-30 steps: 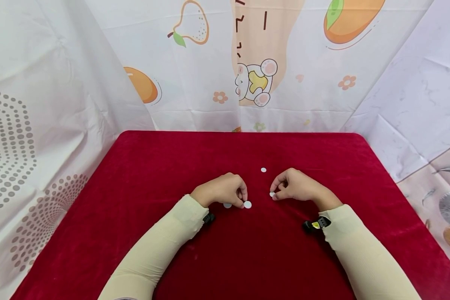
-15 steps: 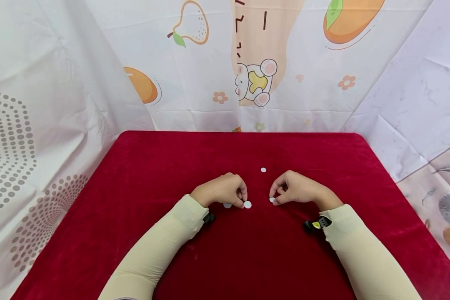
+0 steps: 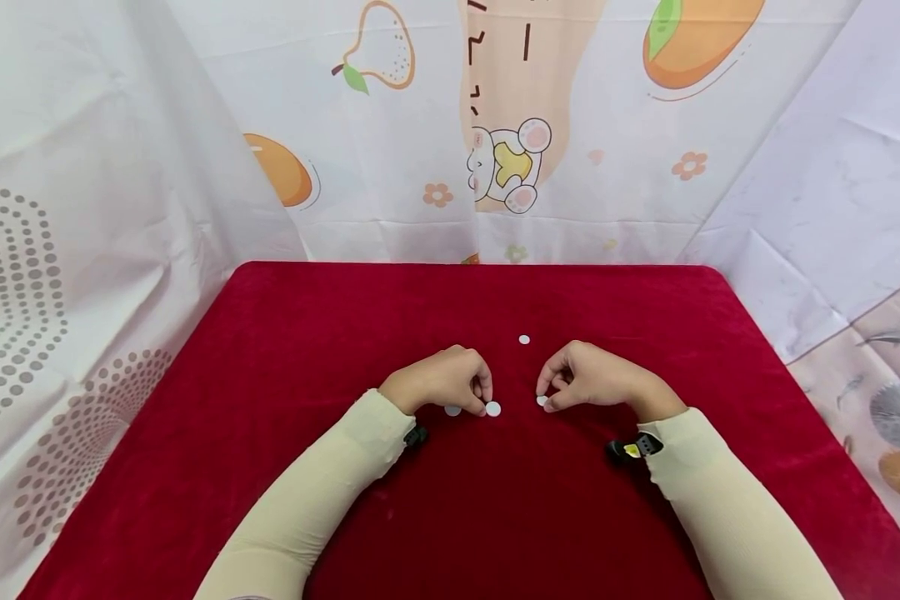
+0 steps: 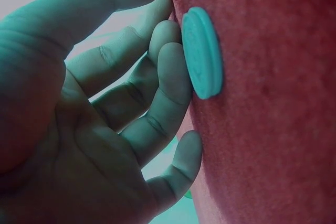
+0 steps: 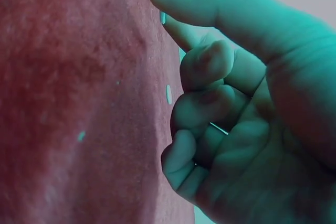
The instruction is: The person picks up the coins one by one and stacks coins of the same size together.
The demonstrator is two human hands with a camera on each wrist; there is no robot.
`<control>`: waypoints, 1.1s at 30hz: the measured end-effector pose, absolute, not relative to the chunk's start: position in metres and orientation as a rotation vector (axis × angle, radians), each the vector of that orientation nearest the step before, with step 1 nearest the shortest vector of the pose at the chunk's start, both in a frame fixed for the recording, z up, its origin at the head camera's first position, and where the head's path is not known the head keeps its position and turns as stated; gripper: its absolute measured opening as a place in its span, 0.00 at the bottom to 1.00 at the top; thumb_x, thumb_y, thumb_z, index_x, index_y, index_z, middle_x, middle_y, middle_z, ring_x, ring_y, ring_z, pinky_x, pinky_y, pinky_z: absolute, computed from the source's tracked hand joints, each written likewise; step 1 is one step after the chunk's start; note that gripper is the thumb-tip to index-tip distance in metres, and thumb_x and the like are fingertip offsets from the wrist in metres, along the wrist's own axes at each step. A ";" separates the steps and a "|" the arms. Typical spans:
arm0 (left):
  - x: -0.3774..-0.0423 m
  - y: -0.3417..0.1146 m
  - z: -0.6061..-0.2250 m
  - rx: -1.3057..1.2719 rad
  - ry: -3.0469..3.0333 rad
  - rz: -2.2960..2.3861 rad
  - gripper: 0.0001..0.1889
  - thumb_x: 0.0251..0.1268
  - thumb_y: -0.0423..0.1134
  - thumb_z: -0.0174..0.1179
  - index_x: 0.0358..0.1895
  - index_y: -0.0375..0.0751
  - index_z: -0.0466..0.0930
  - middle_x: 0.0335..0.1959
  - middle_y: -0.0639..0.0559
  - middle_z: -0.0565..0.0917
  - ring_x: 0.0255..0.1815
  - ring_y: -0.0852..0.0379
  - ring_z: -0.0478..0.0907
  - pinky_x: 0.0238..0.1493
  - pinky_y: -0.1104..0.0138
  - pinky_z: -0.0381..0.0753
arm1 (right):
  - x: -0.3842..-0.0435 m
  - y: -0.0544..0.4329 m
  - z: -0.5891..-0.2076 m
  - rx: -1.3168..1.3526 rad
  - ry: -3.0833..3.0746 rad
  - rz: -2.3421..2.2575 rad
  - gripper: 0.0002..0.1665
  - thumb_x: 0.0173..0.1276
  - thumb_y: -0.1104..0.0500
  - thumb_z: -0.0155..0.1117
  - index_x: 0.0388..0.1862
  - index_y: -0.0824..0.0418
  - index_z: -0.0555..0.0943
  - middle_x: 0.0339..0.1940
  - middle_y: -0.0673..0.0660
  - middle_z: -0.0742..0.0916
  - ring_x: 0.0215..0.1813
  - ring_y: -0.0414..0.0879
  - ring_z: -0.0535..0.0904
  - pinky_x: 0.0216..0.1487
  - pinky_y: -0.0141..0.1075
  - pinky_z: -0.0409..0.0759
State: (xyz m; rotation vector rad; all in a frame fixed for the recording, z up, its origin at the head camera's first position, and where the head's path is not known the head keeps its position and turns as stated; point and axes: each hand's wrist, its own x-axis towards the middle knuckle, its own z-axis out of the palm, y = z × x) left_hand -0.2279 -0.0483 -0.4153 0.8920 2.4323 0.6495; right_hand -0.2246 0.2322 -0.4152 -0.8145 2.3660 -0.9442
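Observation:
My left hand (image 3: 444,382) curls over the red cloth (image 3: 420,517), thumb and index fingertips pinching the edge of a small white disc (image 3: 493,409). Under that hand, partly hidden by it, lies another white disc (image 3: 452,411). The left wrist view shows a thick, double-rimmed disc (image 4: 202,53) with a faint raised pattern, close beside the curled fingers. Across a short gap, my right hand (image 3: 594,377) pinches a white disc (image 3: 542,401) between thumb and index finger, which cover part of it. Farther back, a lone white disc (image 3: 524,339) lies flat.
The red cloth covers the whole table, whose far edge (image 3: 480,264) meets a printed white curtain (image 3: 390,167). Pale sheets hang at both sides. In the right wrist view, a thin disc edge (image 5: 168,94) shows beyond the curled fingers.
My right hand has slid its disc slightly toward my body, level with the left hand's disc, and then nearly stopped. The left hand keeps its place. The head view has shifted slightly.

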 end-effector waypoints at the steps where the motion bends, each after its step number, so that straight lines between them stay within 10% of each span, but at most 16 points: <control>1: -0.228 -0.049 -0.415 0.891 2.432 0.650 0.08 0.57 0.38 0.78 0.27 0.54 0.87 0.25 0.61 0.86 0.27 0.62 0.80 0.32 0.70 0.81 | -0.224 0.231 -0.414 -0.820 2.366 -0.946 0.06 0.59 0.58 0.81 0.33 0.49 0.90 0.15 0.47 0.73 0.20 0.35 0.63 0.26 0.28 0.68; 33: -0.221 -0.046 -0.413 0.867 2.474 0.600 0.10 0.53 0.44 0.80 0.25 0.54 0.86 0.24 0.60 0.85 0.21 0.60 0.79 0.27 0.68 0.81 | -0.204 0.225 -0.421 -0.813 2.488 -0.882 0.08 0.58 0.58 0.81 0.31 0.45 0.89 0.14 0.44 0.74 0.19 0.33 0.65 0.25 0.28 0.68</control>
